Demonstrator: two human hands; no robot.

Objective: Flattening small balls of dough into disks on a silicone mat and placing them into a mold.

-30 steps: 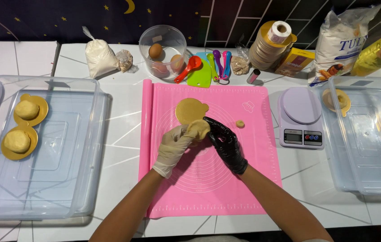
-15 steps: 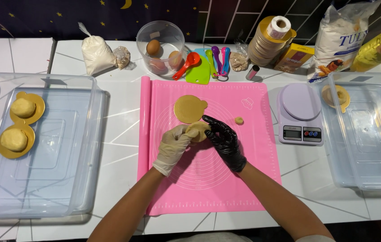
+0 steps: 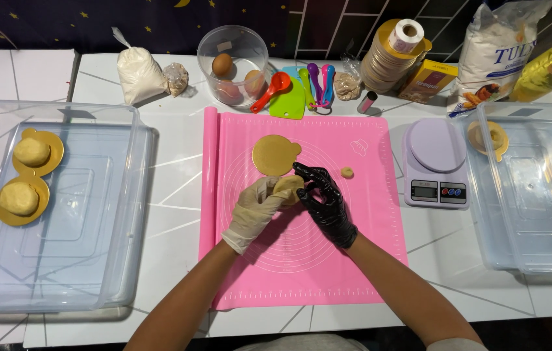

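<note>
My left hand, in a cream glove, and my right hand, in a black glove, both cup a pale dough ball just above the pink silicone mat. A round gold cake board lies on the mat right behind the hands. A small scrap of dough sits on the mat to the right of my right hand.
A clear tub on the left holds two dough balls on gold boards. A digital scale and another clear tub stand at right. Behind the mat are a bowl of eggs, measuring spoons, flour bags and stacked gold boards.
Both hands keep working the dough ball in the same spot on the mat; fingers have shifted slightly around it.
</note>
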